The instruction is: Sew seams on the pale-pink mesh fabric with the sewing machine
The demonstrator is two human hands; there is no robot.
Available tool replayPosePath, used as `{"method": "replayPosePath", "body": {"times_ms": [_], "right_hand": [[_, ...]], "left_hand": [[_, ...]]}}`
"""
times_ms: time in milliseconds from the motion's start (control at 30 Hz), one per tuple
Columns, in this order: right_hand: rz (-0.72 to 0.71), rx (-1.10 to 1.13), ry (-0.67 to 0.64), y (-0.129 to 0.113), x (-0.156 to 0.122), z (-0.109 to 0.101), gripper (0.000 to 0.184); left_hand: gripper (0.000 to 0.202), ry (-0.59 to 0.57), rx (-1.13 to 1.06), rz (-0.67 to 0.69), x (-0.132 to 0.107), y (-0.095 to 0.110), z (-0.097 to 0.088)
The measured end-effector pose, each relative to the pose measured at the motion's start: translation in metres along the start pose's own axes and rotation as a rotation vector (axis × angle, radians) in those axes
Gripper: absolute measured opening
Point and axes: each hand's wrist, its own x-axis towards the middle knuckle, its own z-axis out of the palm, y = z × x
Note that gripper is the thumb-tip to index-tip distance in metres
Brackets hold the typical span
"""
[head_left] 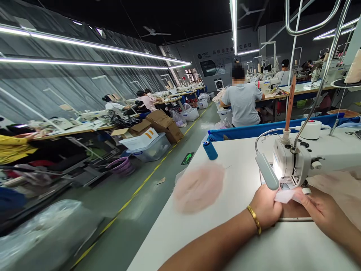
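Observation:
Right in front of the sewing machine (pixel 285 160), my left hand (pixel 266 205) pinches the edge of a pale, sheer piece of fabric (pixel 284 195). A gold bracelet circles that wrist. Across from it, my right hand (pixel 321 209) grips the same fabric between thumb and fingers, close beside the presser-foot area. The needle itself is hidden by the machine head and my hands. More pinkish-beige fabric (pixel 335 188) lies to the right, under the machine arm. On the table's left part rests a sheer pink fabric piece (pixel 200 188).
A blue thread cone (pixel 210 150) stands near the white table's (pixel 169 241) far left corner. A white thread spool (pixel 310 130) sits behind the machine. Beyond, a person in grey (pixel 242 103) works with their back to me. Cardboard boxes (pixel 165 126) and a plastic bin (pixel 152 146) line the aisle.

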Motion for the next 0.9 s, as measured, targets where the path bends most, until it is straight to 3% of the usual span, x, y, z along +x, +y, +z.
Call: {"method": "replayPosePath", "body": {"times_ms": [167,400,667,800,900], "right_hand": [[0.081,0.094,0.107,-0.008,0.001,0.006,0.043],[0.087,0.143,0.034,-0.010,0.001,0.005,0.045],[-0.035,-0.006,-0.024,0.003,-0.003,0.003,0.048],[-0.210,-0.130,-0.199,0.007,-0.006,-0.001,0.047],[-0.315,-0.198,-0.386,0.007,-0.007,-0.006,0.041]], "left_hand": [[0.013,0.017,-0.048,-0.085,0.002,-0.002,0.004],[0.018,0.042,-0.098,-0.117,0.003,0.000,0.005],[0.027,0.034,-0.146,-0.008,-0.003,-0.003,0.002],[0.027,-0.024,-0.055,0.145,-0.012,0.000,-0.003],[0.009,-0.079,0.081,0.236,-0.021,0.003,-0.006]]}}
